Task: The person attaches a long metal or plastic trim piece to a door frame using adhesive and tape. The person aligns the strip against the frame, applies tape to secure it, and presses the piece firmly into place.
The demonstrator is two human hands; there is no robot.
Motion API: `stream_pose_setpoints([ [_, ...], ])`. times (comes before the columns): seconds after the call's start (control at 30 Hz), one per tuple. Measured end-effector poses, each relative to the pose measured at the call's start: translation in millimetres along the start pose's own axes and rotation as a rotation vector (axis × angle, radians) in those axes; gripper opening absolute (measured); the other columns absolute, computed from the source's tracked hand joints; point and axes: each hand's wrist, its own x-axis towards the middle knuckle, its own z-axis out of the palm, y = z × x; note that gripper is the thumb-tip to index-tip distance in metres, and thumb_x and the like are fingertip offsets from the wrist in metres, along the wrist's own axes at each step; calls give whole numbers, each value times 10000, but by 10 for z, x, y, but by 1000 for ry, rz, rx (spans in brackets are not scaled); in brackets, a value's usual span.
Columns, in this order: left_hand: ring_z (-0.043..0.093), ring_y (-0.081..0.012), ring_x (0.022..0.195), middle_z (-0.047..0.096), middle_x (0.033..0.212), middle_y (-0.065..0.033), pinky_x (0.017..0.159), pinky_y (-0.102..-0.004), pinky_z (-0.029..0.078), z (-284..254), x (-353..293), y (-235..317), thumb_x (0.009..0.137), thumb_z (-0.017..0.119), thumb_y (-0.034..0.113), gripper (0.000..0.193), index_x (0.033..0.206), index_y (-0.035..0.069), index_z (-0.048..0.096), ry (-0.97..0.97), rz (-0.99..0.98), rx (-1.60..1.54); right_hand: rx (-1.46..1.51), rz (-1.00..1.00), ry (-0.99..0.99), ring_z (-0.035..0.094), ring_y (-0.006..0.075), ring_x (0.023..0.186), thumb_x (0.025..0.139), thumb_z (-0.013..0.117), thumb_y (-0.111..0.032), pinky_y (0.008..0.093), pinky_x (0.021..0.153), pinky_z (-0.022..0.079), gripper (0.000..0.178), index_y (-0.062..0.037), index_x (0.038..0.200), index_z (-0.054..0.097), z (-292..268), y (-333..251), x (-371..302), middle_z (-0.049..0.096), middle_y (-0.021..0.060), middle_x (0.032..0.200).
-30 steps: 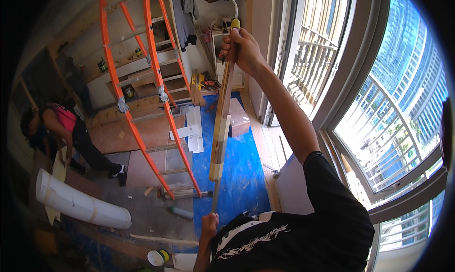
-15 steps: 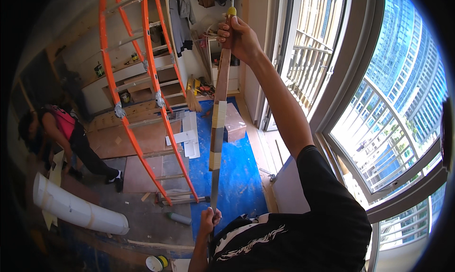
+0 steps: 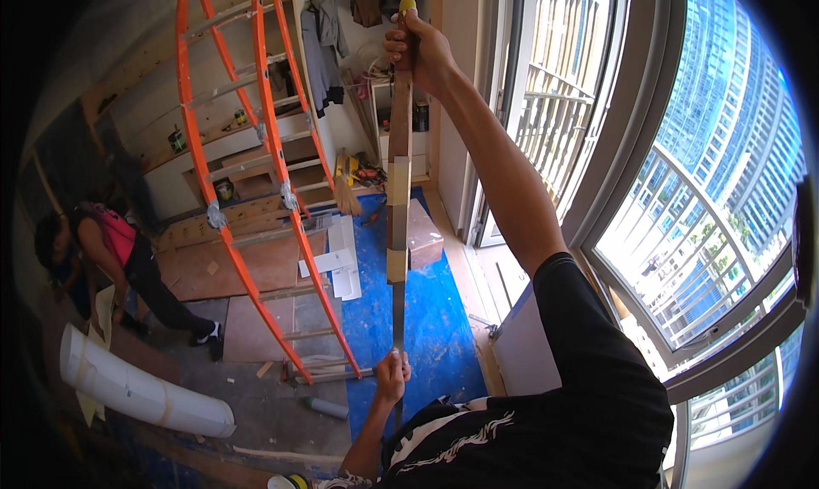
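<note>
Upright in front of my body stands a long, narrow wooden pole (image 3: 398, 216), with bands of tape round its middle and a thinner grey lower length. My right hand (image 3: 418, 50) is raised high, closed round its upper handle. Just above that hand sit a yellow collar (image 3: 408, 5) and a thin metal rod, whose far end is out of view. Lower down, near my waist, the fingers of my left hand (image 3: 392, 376) are wrapped round the grey part.
An orange ladder (image 3: 268, 105) stands left of the pole. Blue sheeting (image 3: 444, 318) and a brown box (image 3: 425, 237) lie beyond. At left, a person (image 3: 107, 233) bends near a white roll (image 3: 145, 391). Right are railed windows (image 3: 682, 233); a grey bottle (image 3: 326, 407) lies below the ladder.
My right hand has risen slightly and shifted left with the pole's top. My left hand has moved up and a little right, so the pole stands straighter.
</note>
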Motion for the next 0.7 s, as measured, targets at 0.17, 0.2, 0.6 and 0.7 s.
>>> stream_pose_setpoints([
  [0.17,364,-43,472,362,579,46,418,-220,291,23,228,31,1043,339,363,404,803,66,472,12,45,77,-42,11,43,363,95,581,1016,440,-328,264,546,351,245,-103,918,421,16,-41,145,370,-16,704],
  [0.2,367,-44,470,365,575,44,420,-218,292,18,272,16,1040,347,371,405,799,71,471,3,29,29,-31,9,35,366,94,580,1016,441,-332,264,545,351,246,-105,920,426,-22,-49,167,370,-17,702],
  [0.6,394,-59,435,400,542,29,405,-226,311,138,694,411,1044,345,347,412,771,70,482,-16,136,120,-89,-71,22,366,69,561,1015,431,-390,252,551,363,296,-108,926,444,183,-380,385,367,-41,681],
  [0.7,398,-59,438,404,541,27,405,-225,311,105,798,429,1044,347,345,414,765,69,481,-15,172,171,-105,-103,2,366,68,559,1019,418,-392,254,561,365,302,-107,924,442,189,-485,416,364,-45,676],
])
